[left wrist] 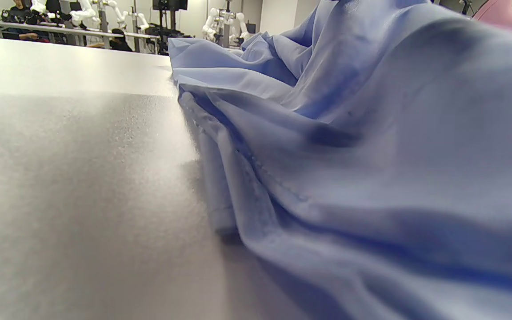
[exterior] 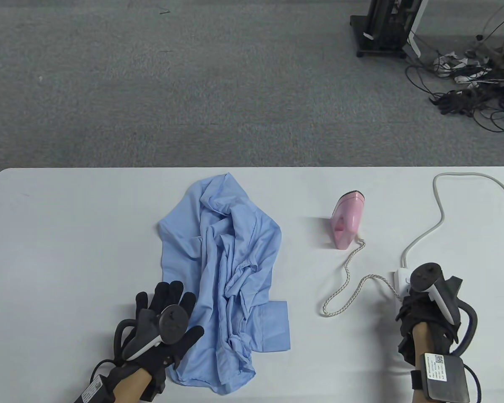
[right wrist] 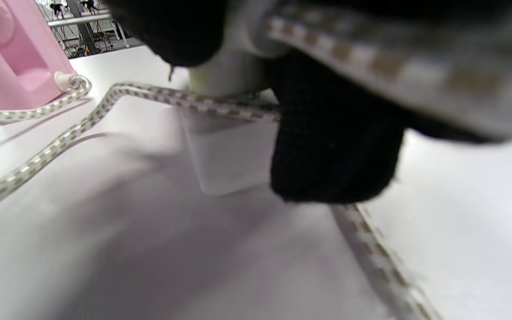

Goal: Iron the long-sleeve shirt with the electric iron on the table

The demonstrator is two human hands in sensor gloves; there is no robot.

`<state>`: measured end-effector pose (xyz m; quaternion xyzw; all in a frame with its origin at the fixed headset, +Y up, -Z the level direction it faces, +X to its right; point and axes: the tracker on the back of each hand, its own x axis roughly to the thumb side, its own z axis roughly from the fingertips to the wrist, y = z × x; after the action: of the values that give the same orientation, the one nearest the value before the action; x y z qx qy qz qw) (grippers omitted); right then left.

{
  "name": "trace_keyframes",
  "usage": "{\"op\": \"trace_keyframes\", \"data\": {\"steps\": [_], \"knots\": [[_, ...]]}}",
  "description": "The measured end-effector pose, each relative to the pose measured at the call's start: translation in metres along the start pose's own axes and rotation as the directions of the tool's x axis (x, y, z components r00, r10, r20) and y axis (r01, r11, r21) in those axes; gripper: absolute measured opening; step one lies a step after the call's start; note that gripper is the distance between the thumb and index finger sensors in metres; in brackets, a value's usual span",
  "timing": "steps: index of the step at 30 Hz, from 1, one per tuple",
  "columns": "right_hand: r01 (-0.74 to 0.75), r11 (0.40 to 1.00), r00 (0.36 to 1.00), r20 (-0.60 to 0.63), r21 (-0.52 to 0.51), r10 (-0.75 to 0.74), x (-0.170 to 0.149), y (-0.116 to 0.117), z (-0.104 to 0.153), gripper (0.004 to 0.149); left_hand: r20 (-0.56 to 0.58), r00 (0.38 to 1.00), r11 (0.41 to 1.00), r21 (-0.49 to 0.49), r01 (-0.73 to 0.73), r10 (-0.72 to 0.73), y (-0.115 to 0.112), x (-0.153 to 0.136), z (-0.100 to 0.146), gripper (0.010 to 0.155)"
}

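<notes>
A crumpled light-blue long-sleeve shirt [exterior: 227,268] lies mid-table; it fills the right of the left wrist view [left wrist: 349,133]. A pink iron [exterior: 346,220] stands upright to its right, apart from it. The iron's braided cord [exterior: 346,289] loops to a white power strip [exterior: 400,280]. My left hand [exterior: 170,304] lies flat with spread fingers on the shirt's lower left edge. My right hand [exterior: 418,304] is curled at the power strip. In the right wrist view its fingers [right wrist: 331,146] grip the iron's pale plug [right wrist: 227,75] over the strip [right wrist: 229,155], with the iron [right wrist: 11,66] behind.
The power strip's white cable [exterior: 439,210] curves to the table's [exterior: 67,235] far right corner. Bare table shows left of the shirt [left wrist: 82,178] and between shirt and iron. Beyond the table is grey carpet with a black stand [exterior: 382,29] and tangled cables [exterior: 474,84].
</notes>
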<state>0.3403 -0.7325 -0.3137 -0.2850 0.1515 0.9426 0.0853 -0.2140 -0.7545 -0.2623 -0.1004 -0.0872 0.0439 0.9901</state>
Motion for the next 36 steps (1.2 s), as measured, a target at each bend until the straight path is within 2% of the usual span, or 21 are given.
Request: {"op": "trace_keyframes", "data": {"steps": [9,13,18,23,28,30,33,36], "knots": [[-0.026,0.999,1.0,0.007,0.042,0.025,0.004,-0.001,-0.006,0.059,0.008,1.0,1.0,-0.016,0.0,0.0,-0.001,0.001,-0.001,0.082],[-0.007,0.992,0.999,0.038,0.122,0.003,0.004,-0.001,-0.013,0.058,0.007,1.0,1.0,-0.022,-0.003,0.003,-0.001,0.001,0.0,0.082],[-0.067,0.994,0.996,0.067,0.085,0.061,0.005,0.002,-0.012,0.056,0.008,1.0,1.0,-0.02,-0.011,0.012,-0.001,0.0,-0.001,0.082],[-0.034,0.974,0.998,0.057,0.225,0.022,0.009,-0.002,-0.011,0.053,0.013,0.999,0.999,-0.036,-0.035,0.036,-0.001,-0.002,-0.001,0.077],[0.043,0.962,0.998,0.028,0.271,-0.053,0.007,0.0,-0.012,0.046,0.013,0.999,0.998,-0.03,-0.051,0.051,0.0,-0.003,-0.001,0.073],[0.056,0.962,0.997,0.029,0.266,-0.066,0.006,0.001,-0.011,0.043,0.013,0.999,0.998,-0.036,-0.049,0.049,0.0,-0.003,-0.001,0.073],[0.041,0.975,0.997,0.057,0.22,-0.055,0.005,0.004,-0.009,0.046,0.018,0.998,0.997,-0.049,-0.052,0.052,0.0,-0.003,-0.001,0.074],[-0.091,0.988,0.991,0.108,0.128,0.078,0.008,0.011,-0.002,0.051,0.02,0.998,0.997,-0.054,-0.054,0.056,-0.001,-0.003,-0.001,0.075]]}}
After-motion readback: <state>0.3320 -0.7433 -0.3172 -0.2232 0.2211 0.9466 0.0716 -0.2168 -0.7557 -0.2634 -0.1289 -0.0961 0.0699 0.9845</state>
